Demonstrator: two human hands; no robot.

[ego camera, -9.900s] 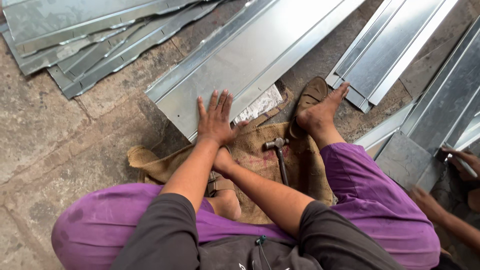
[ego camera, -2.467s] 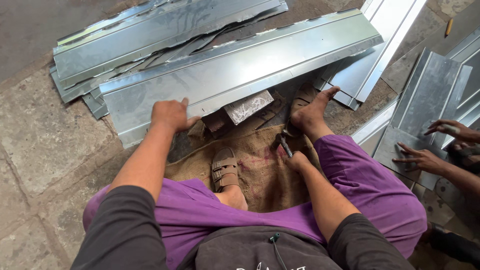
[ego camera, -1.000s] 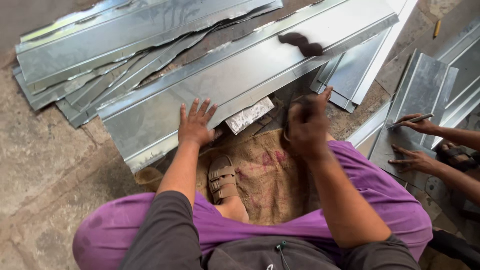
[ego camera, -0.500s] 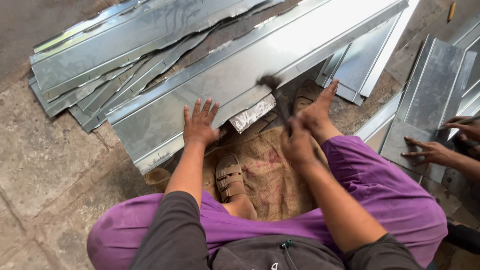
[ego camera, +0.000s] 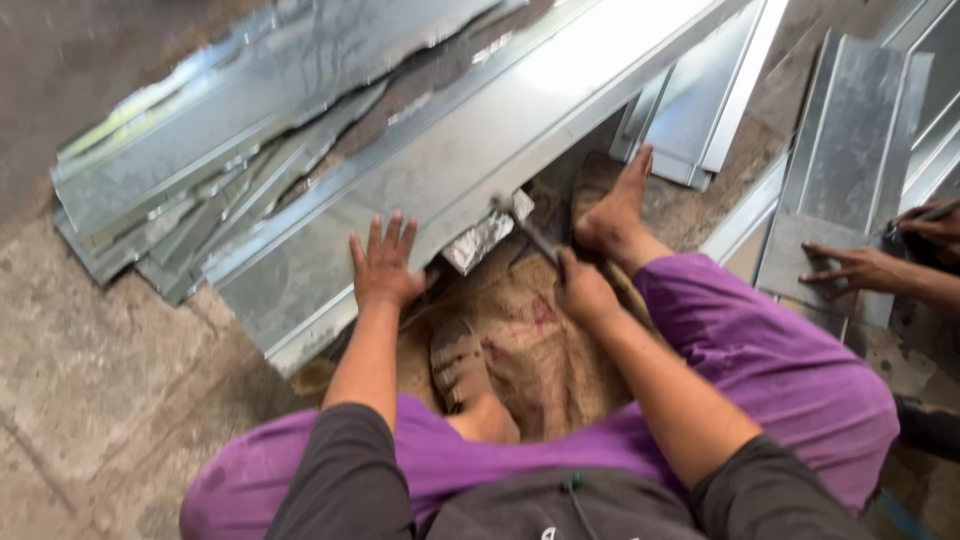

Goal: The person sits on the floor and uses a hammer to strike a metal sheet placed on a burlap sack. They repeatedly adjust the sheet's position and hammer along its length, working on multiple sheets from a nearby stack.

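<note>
on metal sheet (ego camera: pixel 480 150): left hand (ego camera: pixel 383 268), hammer (ego camera: pixel 530 235)

No pkgs, labels, signs or screens in view here.

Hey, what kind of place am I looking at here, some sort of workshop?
Probably an informal sheet-metal workshop, with the work done on the ground. Folded galvanised sheets lie stacked on a stone floor, the right hand holds a hammer at a long metal panel, and the person sits on burlap sacking.
</note>
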